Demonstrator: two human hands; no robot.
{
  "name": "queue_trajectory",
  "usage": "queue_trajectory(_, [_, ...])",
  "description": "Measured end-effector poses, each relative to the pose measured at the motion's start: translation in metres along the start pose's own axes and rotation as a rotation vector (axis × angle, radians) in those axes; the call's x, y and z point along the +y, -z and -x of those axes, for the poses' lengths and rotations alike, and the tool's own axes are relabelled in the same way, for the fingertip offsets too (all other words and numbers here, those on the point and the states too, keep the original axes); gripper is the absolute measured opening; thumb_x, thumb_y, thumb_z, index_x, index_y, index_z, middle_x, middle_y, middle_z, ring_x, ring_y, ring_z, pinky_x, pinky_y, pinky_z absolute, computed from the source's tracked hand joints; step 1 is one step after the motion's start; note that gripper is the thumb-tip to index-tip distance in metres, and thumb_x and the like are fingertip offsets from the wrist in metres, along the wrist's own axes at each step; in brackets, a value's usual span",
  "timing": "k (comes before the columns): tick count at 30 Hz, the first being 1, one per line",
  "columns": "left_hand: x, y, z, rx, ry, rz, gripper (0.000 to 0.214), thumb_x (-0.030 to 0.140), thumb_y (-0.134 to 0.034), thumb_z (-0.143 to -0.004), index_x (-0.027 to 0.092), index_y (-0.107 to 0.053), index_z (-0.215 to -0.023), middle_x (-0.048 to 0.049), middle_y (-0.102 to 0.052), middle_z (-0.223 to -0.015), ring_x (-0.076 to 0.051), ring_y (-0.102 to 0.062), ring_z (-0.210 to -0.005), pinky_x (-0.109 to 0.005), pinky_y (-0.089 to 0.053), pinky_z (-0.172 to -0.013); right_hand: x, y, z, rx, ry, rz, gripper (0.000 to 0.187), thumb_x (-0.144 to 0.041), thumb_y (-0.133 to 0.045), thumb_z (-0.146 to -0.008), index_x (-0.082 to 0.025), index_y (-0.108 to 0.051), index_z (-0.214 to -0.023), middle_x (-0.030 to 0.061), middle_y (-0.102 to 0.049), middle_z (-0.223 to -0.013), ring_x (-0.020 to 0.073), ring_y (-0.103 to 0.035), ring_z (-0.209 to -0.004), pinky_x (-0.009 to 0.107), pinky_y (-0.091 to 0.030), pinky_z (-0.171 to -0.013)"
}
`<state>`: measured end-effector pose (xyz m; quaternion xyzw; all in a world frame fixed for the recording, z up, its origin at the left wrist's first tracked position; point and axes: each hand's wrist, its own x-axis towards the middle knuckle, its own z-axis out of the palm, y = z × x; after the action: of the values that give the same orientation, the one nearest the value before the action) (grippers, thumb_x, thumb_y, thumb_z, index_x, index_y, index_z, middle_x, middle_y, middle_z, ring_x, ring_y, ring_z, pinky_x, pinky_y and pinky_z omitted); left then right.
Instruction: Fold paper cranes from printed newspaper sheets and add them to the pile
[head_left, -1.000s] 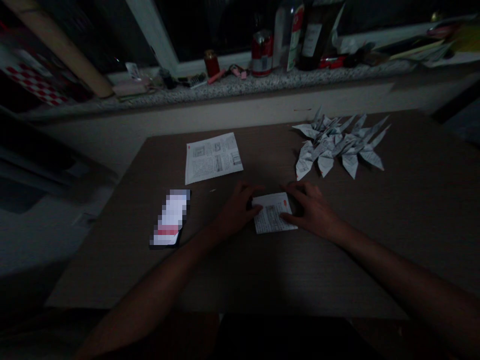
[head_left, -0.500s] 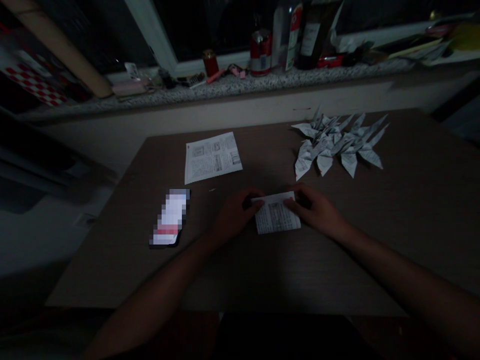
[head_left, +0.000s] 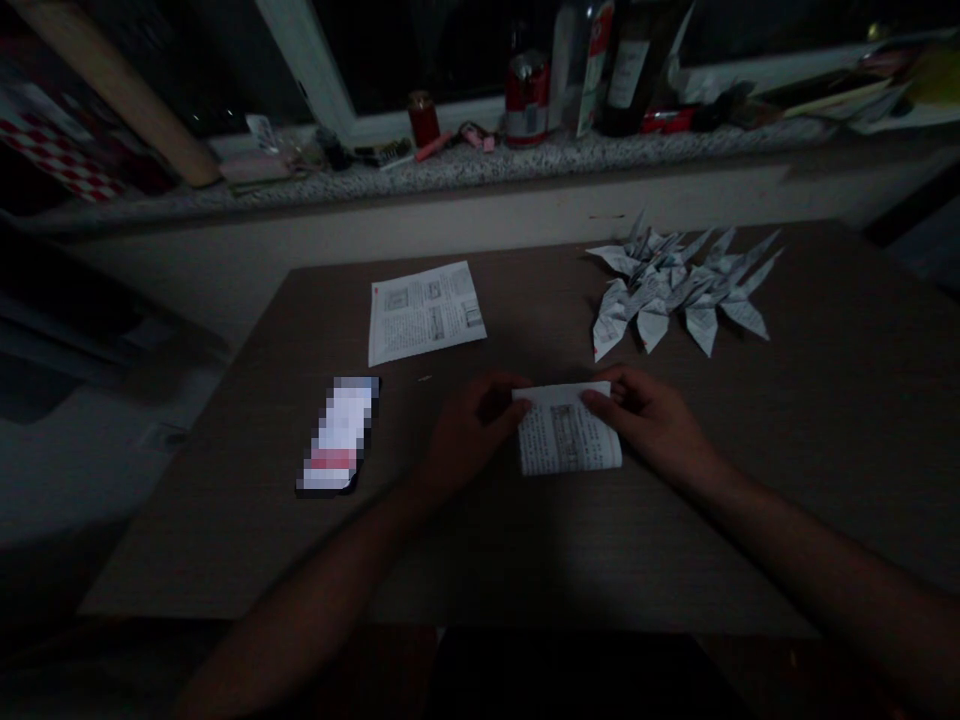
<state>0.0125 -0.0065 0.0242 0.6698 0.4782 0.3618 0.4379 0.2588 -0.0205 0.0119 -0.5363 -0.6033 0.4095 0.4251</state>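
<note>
As left hand (head_left: 480,425) and right hand (head_left: 651,418) pinch its far corners, the folded printed paper (head_left: 568,440) is over the table (head_left: 465,560), phone (head_left: 341,430) at left, pointed paper figures (head_left: 654,292) farther back at right.

On the table (head_left: 480,560), the phone (head_left: 341,435) lies near the left edge, the sheet (head_left: 427,325) near the far edge, the paper figures (head_left: 652,285) toward the far right corner. Between the left hand (head_left: 476,425) and the right hand (head_left: 656,425) is the folded paper (head_left: 568,440).
</note>
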Motion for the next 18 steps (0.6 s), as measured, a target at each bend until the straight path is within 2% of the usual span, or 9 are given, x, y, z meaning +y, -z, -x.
queue_trajectory(6, [0.0011,-0.0002,0.0014,0.001,0.013,0.055,0.024,0.03,-0.072,-0.092,0.024,-0.071,-0.115,-0.004,-0.075,-0.104,-0.019,-0.073,-0.093,-0.035,-0.062,-0.086,0.0033,-0.0018,0.0005,0.02,-0.011,-0.052,0.028,-0.051,-0.075,-0.086,-0.024,-0.065,-0.088,-0.0011,-0.061,-0.071,0.0172,-0.06,-0.064,0.031,-0.049,-0.058])
queue_trajectory(18, [0.0023,0.0009,0.0021,-0.007,0.011,0.085,0.021,0.03,-0.073,-0.092,0.023,-0.071,-0.112,-0.0028,-0.076,-0.103,-0.019,-0.073,-0.093,-0.034,-0.061,-0.086,-0.0038,0.0,0.0031,0.019,-0.016,-0.048,0.026,-0.05,-0.075,-0.086,-0.027,-0.065,-0.088,0.0009,-0.067,-0.075,0.0198,-0.064,-0.067,0.033,-0.052,-0.059])
